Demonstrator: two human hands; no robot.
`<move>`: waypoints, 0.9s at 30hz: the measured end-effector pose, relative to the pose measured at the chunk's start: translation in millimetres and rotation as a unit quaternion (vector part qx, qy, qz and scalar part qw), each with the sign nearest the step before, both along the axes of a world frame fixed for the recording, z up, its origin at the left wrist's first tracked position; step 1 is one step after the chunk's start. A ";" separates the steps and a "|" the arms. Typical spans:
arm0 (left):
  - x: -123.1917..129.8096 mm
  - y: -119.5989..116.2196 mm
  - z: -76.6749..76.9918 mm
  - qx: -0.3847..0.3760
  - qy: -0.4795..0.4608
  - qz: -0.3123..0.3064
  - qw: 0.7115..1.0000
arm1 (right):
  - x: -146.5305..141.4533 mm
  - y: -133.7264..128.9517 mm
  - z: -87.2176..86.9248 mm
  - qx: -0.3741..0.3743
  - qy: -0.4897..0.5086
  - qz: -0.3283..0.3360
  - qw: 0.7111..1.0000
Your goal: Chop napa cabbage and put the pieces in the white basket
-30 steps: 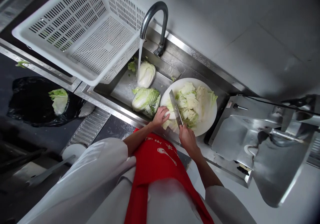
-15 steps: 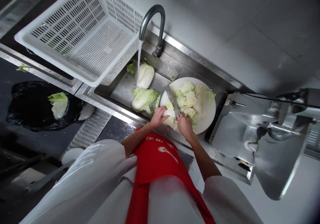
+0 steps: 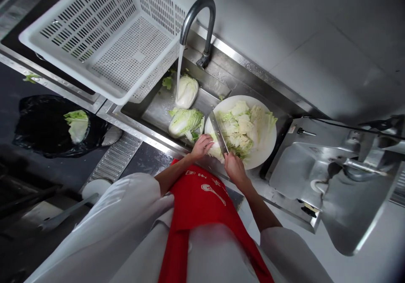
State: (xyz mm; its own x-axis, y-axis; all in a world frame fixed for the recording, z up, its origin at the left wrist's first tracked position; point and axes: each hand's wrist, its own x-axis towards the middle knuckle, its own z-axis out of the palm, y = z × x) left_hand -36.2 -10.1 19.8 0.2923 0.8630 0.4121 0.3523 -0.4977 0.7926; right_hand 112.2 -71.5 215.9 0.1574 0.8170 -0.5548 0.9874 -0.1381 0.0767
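Observation:
My right hand (image 3: 234, 165) grips the handle of a knife (image 3: 218, 131), whose long blade slants across the left part of a round white cutting board (image 3: 269, 148). Left of the blade, my left hand (image 3: 202, 146) has its fingers bent over a piece of Chinese cabbage (image 3: 215, 151) at the board's near left edge. Cut cabbage leaves (image 3: 242, 125) are heaped to the right of the blade. Beside the board, in the sink, lie a nearer Chinese cabbage (image 3: 185, 122) and a farther Chinese cabbage (image 3: 187, 92).
Water runs from a curved faucet (image 3: 210, 25) into the sink (image 3: 152, 110). A large white slotted basket (image 3: 126, 97) rests over the sink's left side. On the left, a black-bagged bin (image 3: 38, 125) holds a cabbage leaf. A metal appliance (image 3: 291, 160) stands at the right.
The knife has shifted slightly towards me and left on the board. My left fingers look more bent over the cabbage piece. The whole view has moved a little.

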 end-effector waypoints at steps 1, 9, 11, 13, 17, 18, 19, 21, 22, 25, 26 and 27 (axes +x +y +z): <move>-0.1 0.1 -0.9 -0.003 -0.002 0.006 1.000 | -1.9 3.4 -4.2 -0.001 0.000 0.005 1.000; -4.8 1.4 -3.4 -0.002 -0.049 0.021 0.999 | -12.4 21.1 -52.0 0.029 0.000 0.030 0.999; -4.1 0.0 -3.4 -0.011 -0.045 0.018 0.999 | -5.3 22.3 -54.5 0.046 0.005 0.033 0.998; -2.2 -1.5 -4.4 -0.024 -0.028 0.010 0.999 | 3.5 25.6 -52.5 0.058 0.016 0.043 0.997; 1.9 -3.1 -9.1 -0.046 -0.003 -0.009 0.999 | 17.0 33.9 -42.8 0.068 0.048 0.049 0.995; 2.9 -3.1 -9.9 -0.052 -0.002 -0.006 0.999 | 20.0 33.4 -39.9 0.077 0.056 0.043 0.995; 4.0 -2.9 -9.8 -0.057 -0.002 0.001 0.998 | 23.6 31.0 -36.8 0.092 0.063 0.033 0.993; 8.1 -1.4 -6.0 -0.060 0.010 0.005 0.998 | 34.1 20.2 -30.2 0.147 0.082 0.002 0.986; 11.4 0.1 -1.9 -0.058 0.028 0.002 0.998 | 41.5 12.1 -26.7 0.184 0.094 -0.019 0.978; 26.0 9.1 18.8 -0.050 0.138 -0.005 0.989 | 70.6 -18.0 -17.0 0.300 0.131 -0.091 0.940; 31.5 13.2 27.1 -0.050 0.182 -0.005 0.982 | 81.0 -29.0 -14.7 0.329 0.137 -0.117 0.927; 36.6 17.7 35.2 -0.051 0.221 -0.004 0.974 | 90.9 -40.1 -13.2 0.350 0.141 -0.144 0.915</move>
